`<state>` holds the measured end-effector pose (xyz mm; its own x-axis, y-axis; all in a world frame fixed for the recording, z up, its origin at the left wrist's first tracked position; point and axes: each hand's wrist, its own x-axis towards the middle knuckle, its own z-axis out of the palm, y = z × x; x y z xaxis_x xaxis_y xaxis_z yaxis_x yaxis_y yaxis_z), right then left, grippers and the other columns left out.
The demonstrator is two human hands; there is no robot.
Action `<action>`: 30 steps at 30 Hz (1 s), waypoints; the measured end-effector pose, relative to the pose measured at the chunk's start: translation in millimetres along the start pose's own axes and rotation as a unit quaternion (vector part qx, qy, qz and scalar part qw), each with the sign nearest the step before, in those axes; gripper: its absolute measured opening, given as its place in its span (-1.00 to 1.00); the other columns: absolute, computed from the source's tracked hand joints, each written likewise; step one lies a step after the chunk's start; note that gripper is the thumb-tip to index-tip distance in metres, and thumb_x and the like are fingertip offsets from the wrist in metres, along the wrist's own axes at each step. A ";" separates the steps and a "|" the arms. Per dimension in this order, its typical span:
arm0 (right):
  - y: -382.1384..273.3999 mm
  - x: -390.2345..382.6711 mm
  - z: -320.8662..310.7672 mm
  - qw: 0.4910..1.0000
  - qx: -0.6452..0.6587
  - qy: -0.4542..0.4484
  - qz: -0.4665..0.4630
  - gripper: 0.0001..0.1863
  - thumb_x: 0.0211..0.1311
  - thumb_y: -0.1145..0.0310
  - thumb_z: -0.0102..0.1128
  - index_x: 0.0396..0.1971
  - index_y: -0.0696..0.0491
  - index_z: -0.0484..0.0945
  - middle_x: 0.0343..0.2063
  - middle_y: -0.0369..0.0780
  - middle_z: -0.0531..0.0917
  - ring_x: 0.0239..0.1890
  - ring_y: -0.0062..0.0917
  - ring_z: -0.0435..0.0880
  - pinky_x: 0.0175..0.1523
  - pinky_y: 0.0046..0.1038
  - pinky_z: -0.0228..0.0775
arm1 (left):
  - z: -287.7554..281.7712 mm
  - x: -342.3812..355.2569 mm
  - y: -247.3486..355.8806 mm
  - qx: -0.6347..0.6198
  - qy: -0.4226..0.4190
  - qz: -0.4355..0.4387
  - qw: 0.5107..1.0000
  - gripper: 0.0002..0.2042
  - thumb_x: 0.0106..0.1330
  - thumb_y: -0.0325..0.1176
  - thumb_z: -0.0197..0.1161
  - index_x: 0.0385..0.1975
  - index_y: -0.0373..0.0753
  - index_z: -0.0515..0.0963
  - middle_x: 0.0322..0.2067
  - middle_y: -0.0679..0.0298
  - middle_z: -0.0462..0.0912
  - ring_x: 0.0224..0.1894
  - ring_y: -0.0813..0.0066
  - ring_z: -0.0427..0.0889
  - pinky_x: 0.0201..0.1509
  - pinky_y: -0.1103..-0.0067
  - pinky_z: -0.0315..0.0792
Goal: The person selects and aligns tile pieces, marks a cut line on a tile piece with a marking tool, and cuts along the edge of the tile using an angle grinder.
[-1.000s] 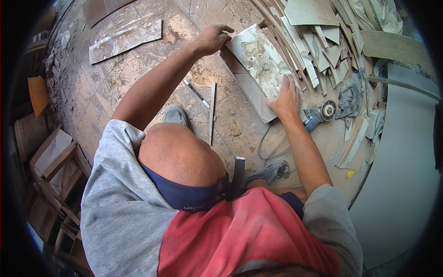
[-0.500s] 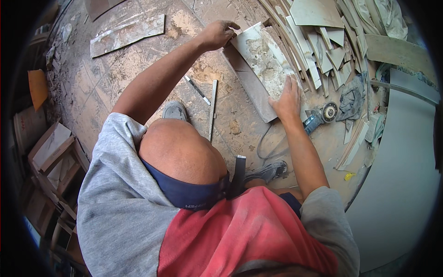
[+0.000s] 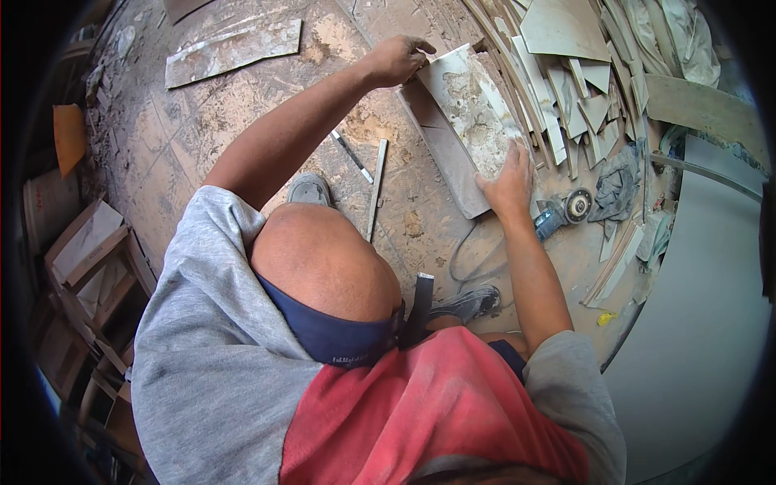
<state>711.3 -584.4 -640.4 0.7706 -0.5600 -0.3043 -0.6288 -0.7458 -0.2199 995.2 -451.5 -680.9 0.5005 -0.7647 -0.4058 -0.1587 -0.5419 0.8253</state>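
A white tile strip (image 3: pixel 462 99), its upper face crusted with pale mortar, lies over a longer grey-brown slab (image 3: pixel 447 158) on the floor. At its far left corner my left hand (image 3: pixel 400 61) has its fingers curled over the edge; the fingertips are partly hidden. My right hand (image 3: pixel 509 184) grips the near end, thumb on the left and fingers along the right side. Right beside that hand rests a blue angle grinder (image 3: pixel 554 217) with a round disc. To the left lie a thin metal bar (image 3: pixel 377 190) and a shorter marker-like stick (image 3: pixel 352 158).
Broken tile offcuts (image 3: pixel 566 97) are piled at the far right, near a grey rag (image 3: pixel 618 187). A large pale sheet (image 3: pixel 687 339) stands along the right. Another stained tile strip (image 3: pixel 234 55) lies far left. Wooden frames (image 3: pixel 97 250) crowd the left edge. A cable (image 3: pixel 459 263) trails behind the grinder.
The whole view has shifted slightly, with most things a little farther right. Both hands keep their places on the tile strip.
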 end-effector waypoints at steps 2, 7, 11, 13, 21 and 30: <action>-0.1 0.1 0.1 1.000 -0.012 0.000 0.002 -0.04 -0.16 0.27 0.52 0.29 0.17 0.19 0.25 -0.08 0.27 0.30 -0.13 0.22 0.37 -0.22 0.15 | -0.3 1.0 -0.6 0.009 -0.002 0.006 1.000 -0.67 0.39 -0.38 0.04 0.10 -0.28 0.51 -0.23 0.07 0.70 -0.39 0.43 0.66 -0.21 0.49 0.56; 1.3 -0.5 0.6 1.000 -0.015 0.004 -0.004 -0.04 -0.16 0.27 0.52 0.29 0.16 0.20 0.25 -0.08 0.27 0.29 -0.14 0.22 0.37 -0.22 0.15 | 0.8 3.5 -4.0 -0.008 0.004 0.000 1.000 -0.67 0.39 -0.38 0.05 0.10 -0.29 0.52 -0.22 0.06 0.70 -0.40 0.44 0.66 -0.22 0.49 0.56; 1.6 0.2 1.3 1.000 -0.019 0.009 -0.009 -0.03 -0.16 0.26 0.52 0.30 0.15 0.19 0.25 -0.08 0.26 0.28 -0.13 0.23 0.37 -0.21 0.15 | 4.4 4.8 -8.8 -0.018 0.006 0.008 1.000 -0.67 0.39 -0.36 0.06 0.10 -0.29 0.52 -0.20 0.06 0.70 -0.32 0.42 0.68 -0.17 0.50 0.57; 1.4 0.3 1.5 1.000 -0.021 0.006 -0.004 -0.02 -0.16 0.26 0.52 0.30 0.15 0.18 0.25 -0.07 0.26 0.28 -0.12 0.23 0.36 -0.21 0.16 | 6.5 5.1 -10.8 -0.034 0.054 0.031 0.997 -0.66 0.34 -0.37 0.06 0.07 -0.26 0.55 -0.57 0.20 0.63 -0.55 0.50 0.59 -0.37 0.52 0.51; 1.0 -0.2 3.1 1.000 -0.021 -0.004 0.003 -0.02 -0.14 0.21 0.50 0.32 0.09 0.17 0.27 -0.14 0.24 0.29 -0.17 0.23 0.34 -0.14 0.16 | 1.2 7.0 -10.8 -0.030 0.004 -0.005 1.000 -0.68 0.39 -0.33 0.09 0.08 -0.27 0.54 -0.23 0.10 0.70 -0.24 0.43 0.68 -0.12 0.52 0.56; -0.2 -0.1 2.0 1.000 -0.015 0.003 0.018 0.02 -0.22 0.24 0.52 0.33 0.06 0.17 0.25 -0.10 0.28 0.28 -0.12 0.25 0.38 -0.20 0.12 | 2.2 5.8 -10.5 -0.024 0.012 0.032 0.999 -0.68 0.35 -0.34 0.11 0.04 -0.30 0.56 -0.37 0.10 0.69 -0.40 0.43 0.68 -0.23 0.52 0.56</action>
<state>711.1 -583.4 -642.1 0.7475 -0.5895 -0.3060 -0.6537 -0.7348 -0.1811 997.9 -451.0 -692.8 0.5102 -0.7891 -0.3420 -0.1510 -0.4737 0.8677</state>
